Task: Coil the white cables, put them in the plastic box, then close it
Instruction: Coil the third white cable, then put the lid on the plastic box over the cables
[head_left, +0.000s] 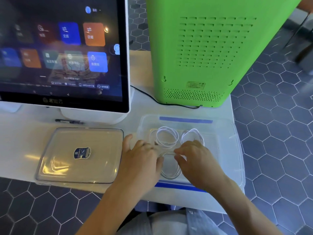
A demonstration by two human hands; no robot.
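Note:
The clear plastic box point(233, 150) with blue latches stands open on the white table at the right. Inside it lie two coiled white cables, one point(166, 137) at the back middle and another point(192, 134) to its right. A third white coil point(170, 173) sits near the box's front wall, below my hands. My left hand point(142, 160) and my right hand point(198, 160) are both over the box, fingertips pinching that third cable between them. The clear lid point(81, 156) with a blue sticker lies flat on the table left of the box.
A touchscreen terminal point(62, 53) stands at the back left, with a black pen point(69, 121) in front of its base. A tall green machine point(208, 48) stands behind the box, its black cord point(152, 98) running across the table. The table's edge is close on the right.

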